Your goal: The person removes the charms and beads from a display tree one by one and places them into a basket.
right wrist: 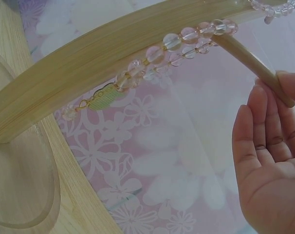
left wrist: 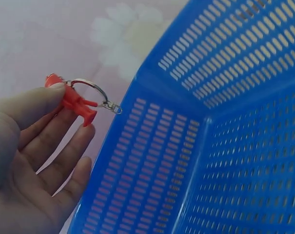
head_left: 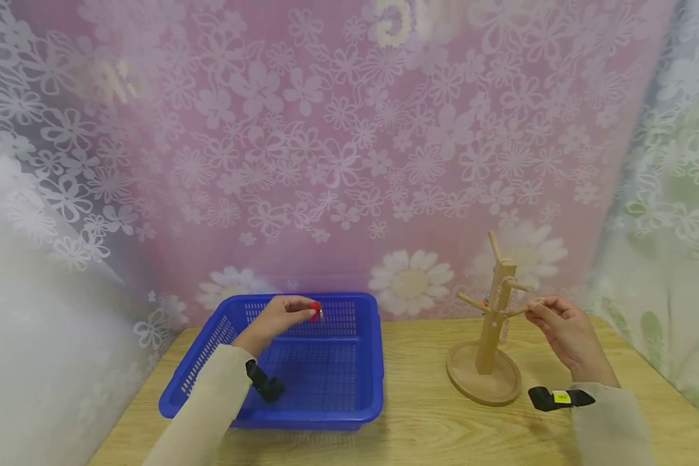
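My left hand [head_left: 279, 318] pinches a red figure keychain [left wrist: 78, 103] between thumb and fingers, over the blue basket [head_left: 378, 362]. A silver split ring [left wrist: 91, 84] and short chain dangle from the figure. On the right, my right hand [head_left: 571, 333] pinches the end of a peg [right wrist: 254, 63] on the wooden stand [head_left: 489, 336]. A bracelet of pink and clear beads [right wrist: 173, 43] with a green charm [right wrist: 103, 96] hangs on that peg near the post. Part of another beaded bracelet [right wrist: 274, 9] shows higher up the stand.
The stand's round base [head_left: 455, 375] sits on the wooden table [head_left: 413, 414], to the right of the basket. More pegs [head_left: 494, 246] stick out near the top of the post. A floral curtain [head_left: 326, 162] hangs close behind.
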`<action>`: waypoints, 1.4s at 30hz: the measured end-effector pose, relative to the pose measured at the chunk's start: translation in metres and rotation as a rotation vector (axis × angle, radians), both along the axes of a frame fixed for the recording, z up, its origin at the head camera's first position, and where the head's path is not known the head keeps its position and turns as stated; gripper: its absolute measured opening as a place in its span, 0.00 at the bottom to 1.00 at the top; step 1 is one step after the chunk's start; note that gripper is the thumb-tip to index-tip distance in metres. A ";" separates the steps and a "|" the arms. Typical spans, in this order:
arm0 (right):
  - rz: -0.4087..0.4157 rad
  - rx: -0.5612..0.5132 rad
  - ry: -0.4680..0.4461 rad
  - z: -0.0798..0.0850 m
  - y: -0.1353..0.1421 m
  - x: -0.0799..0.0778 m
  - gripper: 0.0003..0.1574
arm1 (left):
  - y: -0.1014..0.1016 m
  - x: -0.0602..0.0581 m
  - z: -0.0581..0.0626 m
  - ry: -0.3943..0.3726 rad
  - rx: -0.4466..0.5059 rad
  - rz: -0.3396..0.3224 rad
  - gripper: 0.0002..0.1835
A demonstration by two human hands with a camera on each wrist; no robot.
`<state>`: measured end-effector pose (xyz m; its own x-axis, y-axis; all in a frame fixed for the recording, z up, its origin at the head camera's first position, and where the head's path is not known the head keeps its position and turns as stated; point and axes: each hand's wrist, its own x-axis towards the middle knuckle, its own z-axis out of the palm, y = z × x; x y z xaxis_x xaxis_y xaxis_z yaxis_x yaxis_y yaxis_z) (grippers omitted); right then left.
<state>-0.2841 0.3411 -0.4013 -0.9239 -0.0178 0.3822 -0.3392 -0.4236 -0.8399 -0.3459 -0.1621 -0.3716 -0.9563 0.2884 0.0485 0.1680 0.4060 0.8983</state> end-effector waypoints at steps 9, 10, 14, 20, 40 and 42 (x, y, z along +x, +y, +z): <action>-0.008 0.000 -0.027 -0.001 -0.001 0.000 0.12 | -0.014 -0.010 -0.007 -0.055 -0.092 -0.025 0.14; -0.013 0.004 -0.030 -0.001 -0.001 0.000 0.12 | -0.015 -0.010 -0.008 -0.059 -0.096 -0.037 0.15; -0.020 0.012 -0.036 -0.001 -0.001 0.000 0.12 | -0.021 -0.012 -0.012 -0.072 -0.123 -0.070 0.16; -0.020 0.018 -0.032 0.000 0.000 0.000 0.13 | -0.027 -0.016 -0.019 -0.077 -0.141 -0.095 0.15; -0.005 0.033 -0.011 0.001 -0.001 0.002 0.14 | -0.026 -0.012 -0.031 -0.080 -0.198 -0.176 0.13; -0.007 0.033 -0.007 0.001 0.000 0.002 0.14 | -0.024 -0.012 -0.032 -0.068 -0.209 -0.190 0.13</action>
